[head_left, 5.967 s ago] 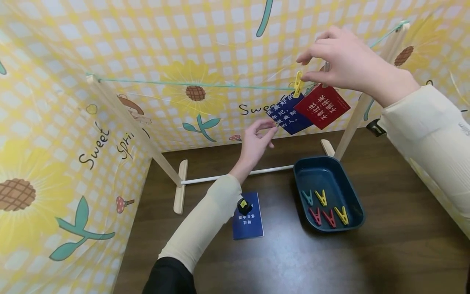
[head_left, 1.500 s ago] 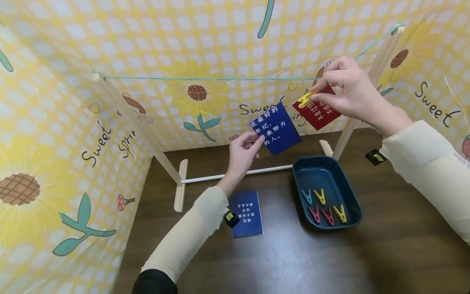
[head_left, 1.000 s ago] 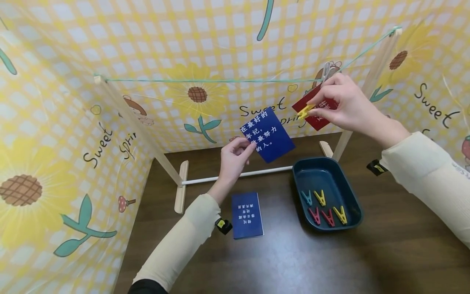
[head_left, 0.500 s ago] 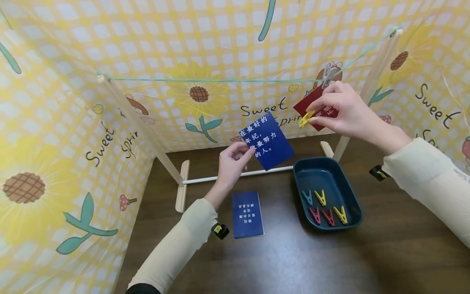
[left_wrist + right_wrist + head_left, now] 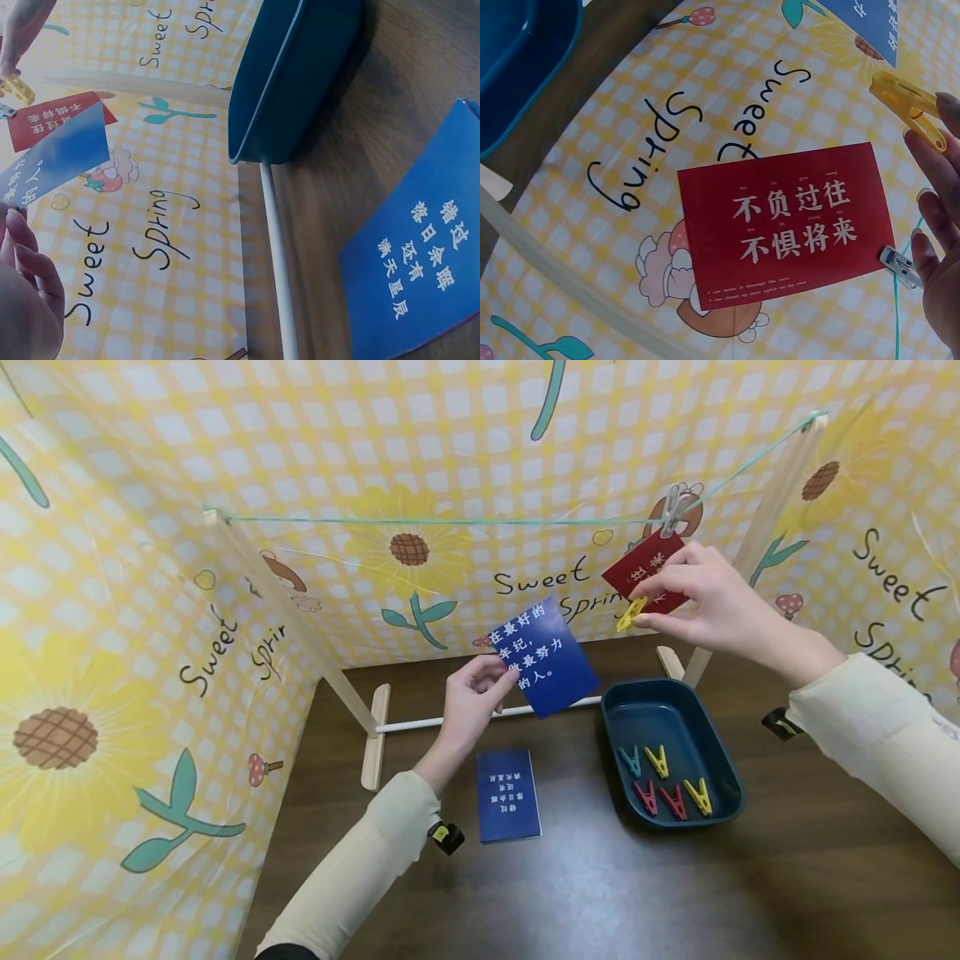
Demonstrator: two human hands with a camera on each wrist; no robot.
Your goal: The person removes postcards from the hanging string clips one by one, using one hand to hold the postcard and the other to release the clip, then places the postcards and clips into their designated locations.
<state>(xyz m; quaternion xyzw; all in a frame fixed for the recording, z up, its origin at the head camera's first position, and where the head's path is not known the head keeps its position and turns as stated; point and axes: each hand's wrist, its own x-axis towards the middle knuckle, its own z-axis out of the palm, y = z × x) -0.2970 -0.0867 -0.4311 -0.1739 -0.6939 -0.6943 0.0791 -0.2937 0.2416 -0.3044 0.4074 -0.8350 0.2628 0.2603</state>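
Note:
My left hand (image 5: 472, 697) pinches the left edge of a blue card (image 5: 546, 658) with white characters, held tilted below the line. Between the thumb and fingers of my right hand (image 5: 705, 593) is a yellow clothespin (image 5: 632, 613), apart from the blue card. Behind that hand a red card (image 5: 787, 225) hangs from the green string (image 5: 450, 521) by a grey clothespin (image 5: 677, 510); the hand hides part of it in the head view, while the right wrist view shows it whole. The left wrist view catches the blue card (image 5: 64, 154) overlapping the red one.
On the dark wooden table (image 5: 570, 902) lies a stack of blue cards (image 5: 510, 796). A dark teal tray (image 5: 611, 710) at the right holds several clothespins in yellow, red and teal. Wooden posts (image 5: 285, 618) and a white bar (image 5: 412, 724) form the string's frame.
Six seconds ago the blue card was up at the string with the yellow clothespin on it. Both have come off and down, the card leftward in my left hand, the clothespin in my right.

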